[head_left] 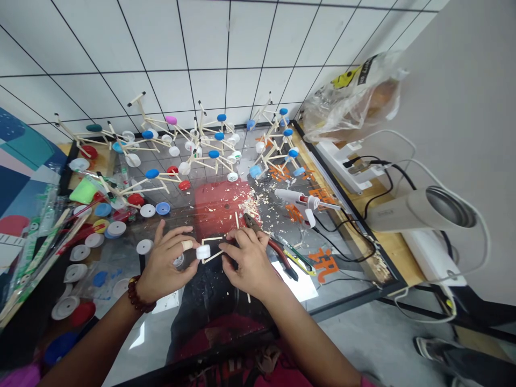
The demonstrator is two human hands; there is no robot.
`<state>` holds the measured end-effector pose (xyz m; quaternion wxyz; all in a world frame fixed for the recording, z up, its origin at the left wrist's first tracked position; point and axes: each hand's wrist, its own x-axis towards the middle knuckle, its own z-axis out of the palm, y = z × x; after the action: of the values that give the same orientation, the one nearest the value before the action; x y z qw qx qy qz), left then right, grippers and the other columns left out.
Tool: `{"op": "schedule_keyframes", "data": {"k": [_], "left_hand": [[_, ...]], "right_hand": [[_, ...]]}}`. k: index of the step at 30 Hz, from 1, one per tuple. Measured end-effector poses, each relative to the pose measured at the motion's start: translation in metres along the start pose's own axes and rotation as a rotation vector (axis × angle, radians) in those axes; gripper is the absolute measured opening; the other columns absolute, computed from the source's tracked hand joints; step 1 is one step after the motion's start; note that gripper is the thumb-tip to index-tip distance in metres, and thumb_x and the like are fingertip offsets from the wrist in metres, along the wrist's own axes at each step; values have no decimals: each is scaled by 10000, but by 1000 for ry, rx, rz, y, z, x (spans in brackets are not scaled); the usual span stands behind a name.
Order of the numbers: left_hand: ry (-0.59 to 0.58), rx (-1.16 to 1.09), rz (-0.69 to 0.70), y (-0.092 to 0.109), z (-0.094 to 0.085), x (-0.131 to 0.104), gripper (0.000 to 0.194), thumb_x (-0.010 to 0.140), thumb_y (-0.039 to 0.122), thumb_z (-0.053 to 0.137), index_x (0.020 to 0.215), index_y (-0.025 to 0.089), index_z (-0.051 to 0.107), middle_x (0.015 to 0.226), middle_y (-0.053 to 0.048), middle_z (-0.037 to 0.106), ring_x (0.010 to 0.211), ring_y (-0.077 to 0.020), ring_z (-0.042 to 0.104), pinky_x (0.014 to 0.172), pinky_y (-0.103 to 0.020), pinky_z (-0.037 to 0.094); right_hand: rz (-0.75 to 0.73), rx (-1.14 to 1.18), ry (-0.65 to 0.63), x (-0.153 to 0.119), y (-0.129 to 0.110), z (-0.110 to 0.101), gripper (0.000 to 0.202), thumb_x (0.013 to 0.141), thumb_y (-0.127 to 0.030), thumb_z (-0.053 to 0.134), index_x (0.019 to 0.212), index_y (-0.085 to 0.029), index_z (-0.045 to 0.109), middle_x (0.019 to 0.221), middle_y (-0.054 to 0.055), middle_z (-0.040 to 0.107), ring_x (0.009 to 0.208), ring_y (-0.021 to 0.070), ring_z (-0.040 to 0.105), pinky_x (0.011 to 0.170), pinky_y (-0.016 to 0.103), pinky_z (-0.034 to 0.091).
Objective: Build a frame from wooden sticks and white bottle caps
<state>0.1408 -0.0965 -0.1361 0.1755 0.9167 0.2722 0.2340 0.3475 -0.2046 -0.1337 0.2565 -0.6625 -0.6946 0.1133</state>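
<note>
Between thumb and index finger, my left hand (171,258) pinches a white bottle cap (203,252). My right hand (246,260) is closed on a small frame of thin wooden sticks (213,257), whose near end touches the cap. One stick of it points up past the fingers and another end shows below the hand. Just beyond my right hand lie pliers (278,250) with dark red handles. Beside them is a yellow-green cutter (299,262). A white glue gun (300,200) rests farther right on the table.
Several small bicycle-like stick models (213,141) with coloured caps stand along the back. Loose bottle caps (74,272) and wrapped sticks (38,258) crowd the left. Wood chips (250,207) litter a red patch (217,209). Cables, a power strip (342,169) and a white cylinder (423,209) are at right.
</note>
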Motion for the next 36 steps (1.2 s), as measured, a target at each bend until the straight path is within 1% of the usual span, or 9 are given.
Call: {"op": "schedule_keyframes", "data": {"k": [5, 9, 13, 19, 23, 29, 34, 36], "left_hand": [[12, 5, 8, 1, 0, 0, 224, 733, 145, 656, 923, 264, 643, 929, 12, 747, 1120, -261, 647, 1194, -588, 146], [27, 12, 18, 1, 1, 0, 249, 738, 141, 653, 955, 263, 640, 944, 1, 747, 1112, -262, 651, 1191, -600, 149], [29, 15, 28, 0, 1, -1, 284, 737, 153, 663, 996, 268, 649, 977, -11, 744, 1125, -267, 643, 1187, -609, 152], [6, 13, -3, 2, 0, -1, 194, 735, 178, 673, 904, 271, 664, 935, -2, 747, 1138, -273, 634, 1193, -612, 117], [13, 19, -30, 2, 0, -1, 181, 727, 183, 681, 881, 276, 666, 924, 2, 746, 1142, -275, 633, 1201, -609, 85], [22, 24, -41, 2, 1, -3, 153, 735, 197, 686, 865, 270, 653, 920, 0, 742, 1131, -275, 637, 1203, -606, 91], [30, 24, -24, 2, 1, -2, 174, 741, 187, 684, 888, 274, 650, 926, 2, 741, 1130, -271, 636, 1198, -613, 102], [34, 26, -23, 2, 1, -2, 172, 741, 188, 685, 886, 274, 649, 922, 0, 742, 1125, -270, 639, 1200, -604, 112]], "right_hand": [[-39, 20, -28, -1, 0, 0, 173, 858, -243, 604, 996, -245, 708, 1109, 54, 624, 1076, 225, 500, 844, 404, 233], [-42, 20, -10, -1, 0, 1, 112, 889, -257, 599, 910, -235, 707, 1082, 34, 635, 1057, 209, 511, 835, 400, 222], [-38, 17, -2, -2, 0, 3, 114, 903, -260, 594, 913, -232, 705, 1072, 34, 643, 1040, 205, 512, 824, 395, 218], [-29, 9, 2, -4, 0, 5, 108, 902, -257, 585, 910, -224, 688, 1060, 32, 643, 1037, 204, 508, 823, 391, 214], [-21, -3, 8, -5, -1, 6, 108, 896, -260, 584, 911, -222, 684, 1044, 36, 644, 1007, 205, 505, 838, 394, 216], [-8, 9, 32, -5, -2, 6, 106, 896, -255, 584, 888, -220, 684, 1021, 30, 640, 991, 199, 512, 840, 392, 228], [-21, 17, 13, -5, -1, 6, 135, 928, -228, 559, 955, -233, 691, 1061, 36, 638, 1017, 199, 510, 836, 389, 229], [-31, 12, -9, -5, 0, 5, 139, 923, -203, 566, 972, -239, 691, 1080, 35, 636, 1032, 201, 505, 836, 386, 229]]}}
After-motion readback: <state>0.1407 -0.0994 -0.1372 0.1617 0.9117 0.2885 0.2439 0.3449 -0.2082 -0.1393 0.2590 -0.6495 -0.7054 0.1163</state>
